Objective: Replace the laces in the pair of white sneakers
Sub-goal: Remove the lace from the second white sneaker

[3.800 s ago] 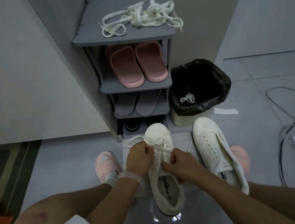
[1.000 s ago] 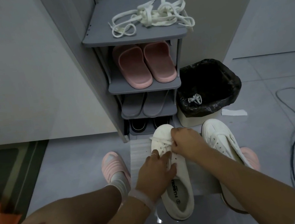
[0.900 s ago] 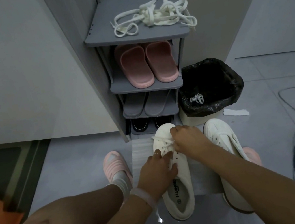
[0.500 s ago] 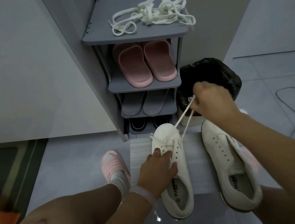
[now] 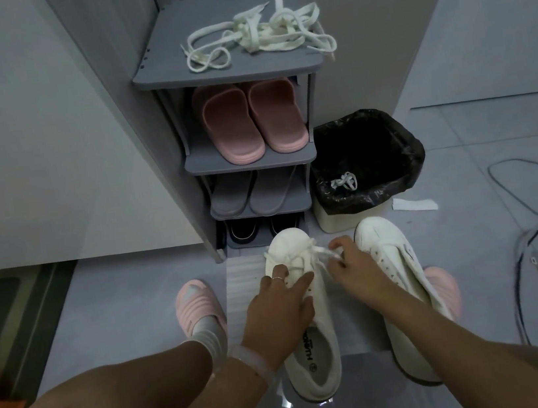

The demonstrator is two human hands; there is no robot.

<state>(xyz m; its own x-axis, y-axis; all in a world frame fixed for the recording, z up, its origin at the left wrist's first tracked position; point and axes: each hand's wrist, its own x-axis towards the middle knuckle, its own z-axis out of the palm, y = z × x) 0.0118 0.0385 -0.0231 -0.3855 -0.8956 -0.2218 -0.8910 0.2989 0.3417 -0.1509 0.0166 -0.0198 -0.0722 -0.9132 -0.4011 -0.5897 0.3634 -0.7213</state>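
Head view: laced sneaker (image 5: 304, 306) on a foam sheet (image 5: 241, 287) before the shoe rack (image 5: 228, 71). Left hand (image 5: 277, 310) lies on its tongue, fingers straight and pressing. Right hand (image 5: 356, 266) pinches the lace (image 5: 323, 253) near the toe. Second sneaker (image 5: 398, 275) just right, unlaced. Spare laces (image 5: 258, 37) lie atop the rack.

Vantage: head-worn, above the crouching person's knees.
Facing: forward and down.
Nearness: close over the grey tiled floor (image 5: 107, 295), lower frame.
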